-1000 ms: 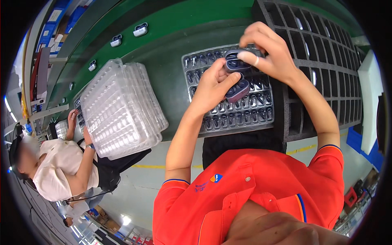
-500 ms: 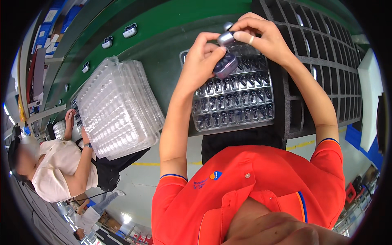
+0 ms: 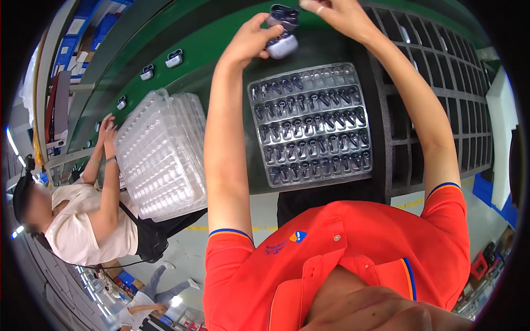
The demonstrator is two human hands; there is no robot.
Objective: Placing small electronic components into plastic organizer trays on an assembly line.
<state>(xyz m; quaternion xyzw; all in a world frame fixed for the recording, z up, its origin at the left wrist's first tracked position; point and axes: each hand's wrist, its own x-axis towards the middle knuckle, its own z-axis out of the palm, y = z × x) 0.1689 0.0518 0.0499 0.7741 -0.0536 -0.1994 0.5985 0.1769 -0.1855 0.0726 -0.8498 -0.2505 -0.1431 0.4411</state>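
Far centre, your left hand [image 3: 247,42] grips two case pieces [image 3: 282,47], lined far-to-near, silver sides facing near. Right hand [image 3: 343,17] just beside, grip unclear. Nearer: one tray [image 3: 333,74], five earbud rows [image 3: 298,126].

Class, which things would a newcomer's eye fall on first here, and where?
Probably the bright red shirt, filling the lower middle. Next might come the clear tray at the centre, lined with rows of dark earbuds, and the left hand beyond it, near the top edge, gripping shiny earbud-case parts.
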